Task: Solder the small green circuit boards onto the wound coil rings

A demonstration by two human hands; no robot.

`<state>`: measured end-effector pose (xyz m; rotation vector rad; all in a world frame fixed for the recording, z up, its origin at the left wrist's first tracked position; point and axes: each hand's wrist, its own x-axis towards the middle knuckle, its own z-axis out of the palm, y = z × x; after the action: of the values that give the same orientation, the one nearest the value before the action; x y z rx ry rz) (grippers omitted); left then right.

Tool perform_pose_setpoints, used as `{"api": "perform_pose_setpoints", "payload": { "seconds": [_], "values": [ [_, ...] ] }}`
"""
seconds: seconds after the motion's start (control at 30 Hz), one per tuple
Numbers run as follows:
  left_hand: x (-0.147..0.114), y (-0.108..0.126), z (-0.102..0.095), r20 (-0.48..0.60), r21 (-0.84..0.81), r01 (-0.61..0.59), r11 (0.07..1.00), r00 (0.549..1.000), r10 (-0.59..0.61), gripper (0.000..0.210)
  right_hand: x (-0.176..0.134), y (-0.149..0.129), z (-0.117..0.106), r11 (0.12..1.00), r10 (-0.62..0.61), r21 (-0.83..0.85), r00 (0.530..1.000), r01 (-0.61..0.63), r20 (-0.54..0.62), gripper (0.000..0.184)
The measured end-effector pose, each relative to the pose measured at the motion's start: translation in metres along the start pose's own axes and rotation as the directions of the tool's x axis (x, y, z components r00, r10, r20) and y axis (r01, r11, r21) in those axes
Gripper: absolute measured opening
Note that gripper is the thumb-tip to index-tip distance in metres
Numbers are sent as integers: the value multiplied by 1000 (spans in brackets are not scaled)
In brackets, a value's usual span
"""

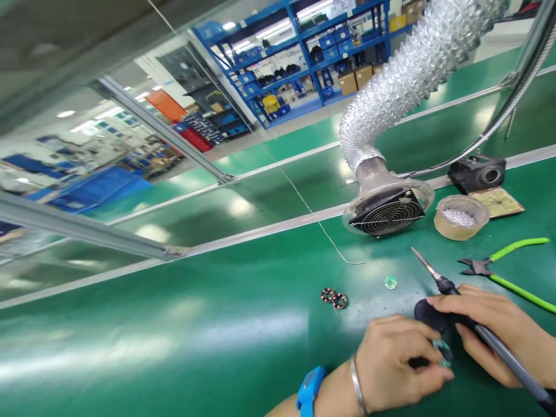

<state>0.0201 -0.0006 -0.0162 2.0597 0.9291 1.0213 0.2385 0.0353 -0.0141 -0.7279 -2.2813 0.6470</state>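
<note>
My right hand (499, 327) is closed around a soldering iron (508, 353), its bare tip pointing up and left over the green mat. A round black disc-like piece (430, 315) shows at my right fingertips, touching or just under them. My left hand (402, 359), with a silver bangle and a blue wristband, pinches a small round green circuit board (443, 352), partly hidden by the fingers. Beyond the hands lie another small green circuit board (391, 282) and two copper-wound ring coils (333, 297). A thin solder wire (332, 243) hangs down to the mat.
Green-handled cutters (482, 266) lie open at the right. Behind them stand a round tub (461, 217) of shiny bits, a yellowish sponge tray (499, 202) and a black iron holder (475, 174). A fume extractor fan (388, 214) hangs from a silver duct (399, 87).
</note>
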Motion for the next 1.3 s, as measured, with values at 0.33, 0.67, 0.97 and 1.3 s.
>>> {"api": "perform_pose_setpoints", "payload": {
  "seconds": [0.33,0.67,0.97,1.3],
  "values": [
    [-23,15,-39,220,340,-2,941,972,-77,38,-1,1,4,996,-36,-78,999,33,-28,44],
    [-12,-9,-107,81,701,92,707,975,-207,28,6,-2,8,997,-13,-71,997,8,-72,40],
    [17,-5,-9,6,342,129,931,990,-140,34,7,-2,9,995,89,-37,988,-95,-125,43],
    [17,-6,-8,22,266,18,964,999,-25,22,9,-7,7,990,138,-4,982,-140,-132,35]
  ]
}}
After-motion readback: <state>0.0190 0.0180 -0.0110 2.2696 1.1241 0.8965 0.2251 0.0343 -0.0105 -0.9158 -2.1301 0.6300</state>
